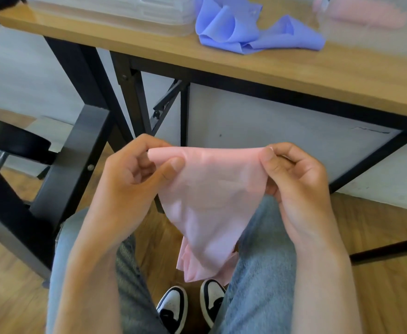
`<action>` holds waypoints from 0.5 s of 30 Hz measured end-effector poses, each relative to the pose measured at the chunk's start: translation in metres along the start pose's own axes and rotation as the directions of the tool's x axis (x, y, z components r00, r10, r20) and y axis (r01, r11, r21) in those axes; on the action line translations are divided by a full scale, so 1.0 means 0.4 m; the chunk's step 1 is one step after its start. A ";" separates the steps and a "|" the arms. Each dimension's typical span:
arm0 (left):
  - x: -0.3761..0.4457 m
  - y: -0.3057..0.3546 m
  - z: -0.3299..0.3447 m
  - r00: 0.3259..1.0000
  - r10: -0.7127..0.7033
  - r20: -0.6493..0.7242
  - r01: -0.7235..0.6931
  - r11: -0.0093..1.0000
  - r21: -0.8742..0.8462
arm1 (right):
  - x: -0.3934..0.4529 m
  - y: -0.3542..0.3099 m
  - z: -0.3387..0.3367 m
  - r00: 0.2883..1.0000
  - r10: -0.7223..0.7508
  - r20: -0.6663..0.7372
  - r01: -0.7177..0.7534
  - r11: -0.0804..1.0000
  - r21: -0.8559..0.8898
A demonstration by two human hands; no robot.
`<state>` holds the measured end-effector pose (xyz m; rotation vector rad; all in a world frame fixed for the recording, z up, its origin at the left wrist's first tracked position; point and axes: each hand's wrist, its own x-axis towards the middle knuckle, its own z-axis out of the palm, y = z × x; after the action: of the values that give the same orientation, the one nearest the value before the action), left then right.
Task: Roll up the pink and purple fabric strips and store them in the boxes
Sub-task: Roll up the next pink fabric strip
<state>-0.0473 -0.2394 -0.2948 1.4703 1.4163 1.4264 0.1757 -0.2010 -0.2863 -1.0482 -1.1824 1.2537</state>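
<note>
A pink fabric strip (209, 201) is stretched between both hands below the table edge, over my lap. My left hand (135, 174) pinches its top left end, where a small roll has formed. My right hand (294, 174) pinches the top right end. The rest of the strip hangs down between my knees. A purple fabric strip (245, 27) lies crumpled on the wooden table (294, 68). A clear plastic box (115, 13) stands at the table's back left. Another clear box (376, 22) at the back right holds pink fabric.
Black metal table legs (125, 97) and cross braces run under the tabletop. A black stool (12, 141) stands at the left. My jeans-clad legs and black-and-white shoes (190, 307) are below, on a wooden floor.
</note>
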 end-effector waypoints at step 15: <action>-0.005 0.004 -0.008 0.999 0.042 -0.027 -0.043 0.998 -0.042 | -0.001 0.004 -0.001 1.000 -0.008 0.002 0.008 1.000 -0.012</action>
<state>-0.0497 -0.2424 -0.2931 1.4684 1.3696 1.4976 0.1757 -0.2011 -0.2879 -1.0498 -1.1961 1.2433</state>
